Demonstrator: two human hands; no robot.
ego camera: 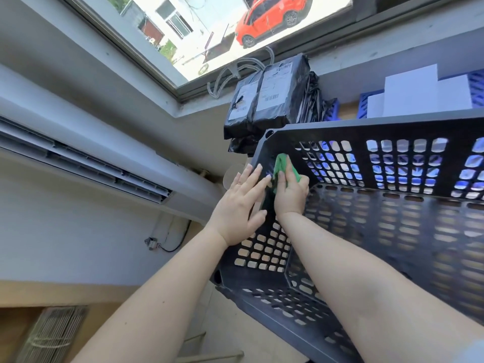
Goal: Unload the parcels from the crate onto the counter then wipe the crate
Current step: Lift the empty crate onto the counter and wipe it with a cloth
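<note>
Head view: the black crate sits on the table, emptied, its long axis running away to the right. Inside its left end wall, the right hand grips a green cloth against the plastic, nearest the unwiped wall. Just outside, the left hand lies flat, fingers straight, bracing that wall. Black parcels stand beyond by the window.

Wooden counter carries black perforated crate, stacked black parcels beside it, blue crates behind.
</note>
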